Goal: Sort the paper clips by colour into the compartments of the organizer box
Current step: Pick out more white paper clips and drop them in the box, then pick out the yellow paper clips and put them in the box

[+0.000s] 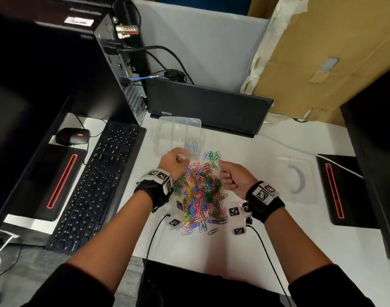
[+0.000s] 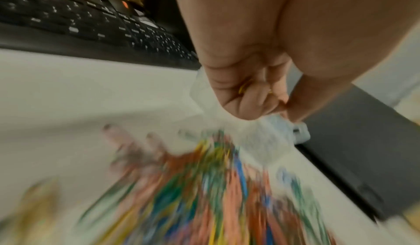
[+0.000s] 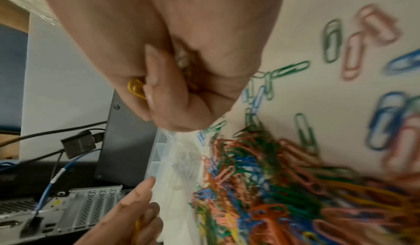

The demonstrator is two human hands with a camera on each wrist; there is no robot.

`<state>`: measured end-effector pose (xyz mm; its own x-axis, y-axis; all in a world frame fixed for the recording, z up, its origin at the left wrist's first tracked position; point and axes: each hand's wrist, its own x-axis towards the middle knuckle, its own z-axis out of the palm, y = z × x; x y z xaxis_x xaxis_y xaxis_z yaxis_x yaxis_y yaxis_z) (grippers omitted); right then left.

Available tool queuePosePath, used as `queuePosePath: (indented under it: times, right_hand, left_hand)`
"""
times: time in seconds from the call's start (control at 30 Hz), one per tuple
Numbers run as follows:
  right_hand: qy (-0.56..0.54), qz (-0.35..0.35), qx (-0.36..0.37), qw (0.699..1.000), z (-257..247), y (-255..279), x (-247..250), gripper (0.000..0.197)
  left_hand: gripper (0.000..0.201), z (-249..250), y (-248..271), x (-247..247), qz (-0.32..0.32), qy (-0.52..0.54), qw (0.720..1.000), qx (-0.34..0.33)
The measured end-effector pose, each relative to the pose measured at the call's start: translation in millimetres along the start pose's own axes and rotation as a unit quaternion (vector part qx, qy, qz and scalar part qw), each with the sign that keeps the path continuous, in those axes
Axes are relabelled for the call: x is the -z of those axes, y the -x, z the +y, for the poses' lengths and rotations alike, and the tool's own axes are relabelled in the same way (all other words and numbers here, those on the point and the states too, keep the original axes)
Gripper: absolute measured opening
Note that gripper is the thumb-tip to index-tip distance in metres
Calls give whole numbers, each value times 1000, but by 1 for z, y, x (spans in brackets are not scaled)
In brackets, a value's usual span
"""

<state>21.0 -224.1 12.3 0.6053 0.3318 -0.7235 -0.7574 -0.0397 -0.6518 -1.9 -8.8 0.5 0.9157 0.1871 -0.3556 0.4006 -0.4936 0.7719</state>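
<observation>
Fingers of both the left hand (image 1: 175, 161) and right hand (image 1: 235, 179) curl round thin yellow wire clips (image 3: 136, 87).

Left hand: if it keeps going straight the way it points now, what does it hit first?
Most likely the clear organizer box: the left hand, gripping yellow clips, already sits at its near edge. Height above the rim is unclear.

The organizer box (image 1: 178, 131) lies behind the clip heap (image 1: 198, 196), the keyboard (image 1: 99, 185) to their left.
</observation>
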Motion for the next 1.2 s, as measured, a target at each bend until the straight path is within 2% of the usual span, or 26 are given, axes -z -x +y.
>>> queuePosePath:
  times: [0.07, 0.17, 0.37, 0.47, 0.57, 0.67, 0.73, 0.8, 0.87, 0.93, 1.03, 1.1, 1.2]
  right_hand:
    - [2, -30, 13, 999, -14, -4, -9, 28]
    - [0, -54, 27, 998, -29, -12, -21, 20]
    - [108, -23, 55, 992, -39, -26, -40, 21]
    - [121, -18, 55, 991, -39, -30, -46, 18]
    - [143, -21, 63, 987, -38, -37, -52, 15]
    - [243, 4, 80, 967, -38, -50, -57, 14]
    - [338, 35, 117, 933, -44, -57, -64, 15]
    - [434, 64, 169, 883, -52, -61, -73, 24]
    - [495, 73, 215, 839, -59, -66, -85, 28]
    - [534, 67, 241, 808, -62, -74, -99, 27]
    - [634, 45, 227, 738, -62, -86, -119, 24]
    - [705, 35, 215, 676, -61, -91, -128, 27]
    - [760, 23, 213, 613, -57, -96, -134, 30]
  left_hand:
    - [20, 3, -17, 17, 19, -4, 1000, 14]
    - [32, 7, -35, 30, 6, -21, 999, 31]
    - [48, 10, -45, 30, -27, -90, 995, 16]
    - [60, 3, -48, 26, -47, -96, 994, 3]
    - [76, -5, -44, 26, -71, -57, 996, -11]
    - [76, -13, -39, 30, -22, 8, 999, -47]
    - [65, -21, -38, 36, 52, 29, 996, -66]
    - [52, -25, -30, 44, 115, 31, 991, -63]
    - [58, -31, -18, 48, 125, 23, 990, -62]
    - [59, -43, -4, 51, 133, 12, 989, -58]
    - [57, -58, 12, 50, 101, -9, 994, -53]
    - [53, -65, 19, 48, 53, -50, 996, -55]
    - [47, -72, 26, 39, 15, -125, 990, -62]
